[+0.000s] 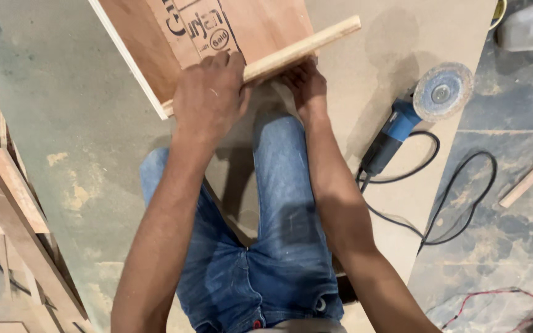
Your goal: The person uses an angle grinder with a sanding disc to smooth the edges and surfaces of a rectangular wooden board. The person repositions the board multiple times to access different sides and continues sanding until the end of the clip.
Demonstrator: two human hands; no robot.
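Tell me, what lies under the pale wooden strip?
The wooden strip lies along the edge of a reddish plywood sheet. Left hand covers its lower end; right hand touches beneath it.

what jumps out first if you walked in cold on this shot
Both hands at top centre: the left hand presses on a pale wooden strip lying along the edge of a reddish plywood sheet, and the right hand grips the strip from beneath. To the right, a blue angle grinder with a round disc lies on the board, its black cord looping over the dusty floor.
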